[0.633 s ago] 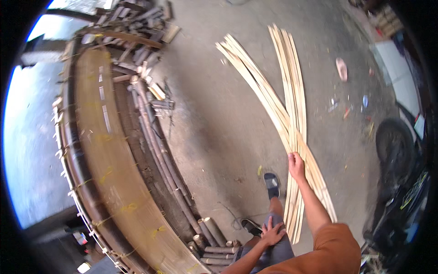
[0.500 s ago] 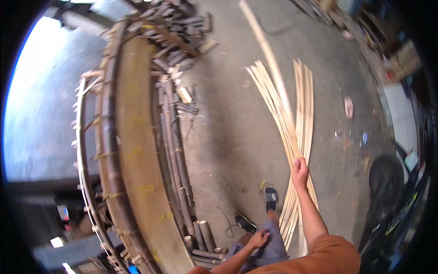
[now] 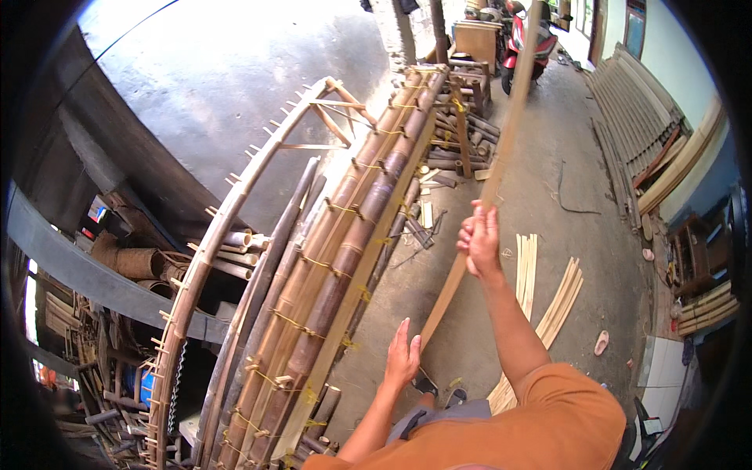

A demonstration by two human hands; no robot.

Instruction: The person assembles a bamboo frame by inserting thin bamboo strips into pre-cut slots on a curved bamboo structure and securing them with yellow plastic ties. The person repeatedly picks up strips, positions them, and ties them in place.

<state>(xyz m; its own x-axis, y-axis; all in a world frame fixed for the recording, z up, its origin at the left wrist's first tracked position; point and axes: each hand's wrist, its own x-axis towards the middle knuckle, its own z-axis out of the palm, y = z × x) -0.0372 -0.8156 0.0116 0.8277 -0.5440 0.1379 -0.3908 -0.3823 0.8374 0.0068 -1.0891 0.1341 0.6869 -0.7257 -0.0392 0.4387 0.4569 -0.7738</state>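
Above the floor (image 3: 540, 196), the right grip (image 3: 482, 241) is clasping a probably springy strip (image 3: 509, 133) partway along, left grip (image 3: 401, 362) unclenched below.

I'm standing in what looks like a bamboo workshop: lashed poles (image 3: 374, 215), heaped offcuts (image 3: 482, 129), pale strips (image 3: 559, 309) on the concrete floor (image 3: 536, 188).

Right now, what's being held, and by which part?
A long wooden strip, gripped by the right hand partway along its length; the open left hand is near its lower end.
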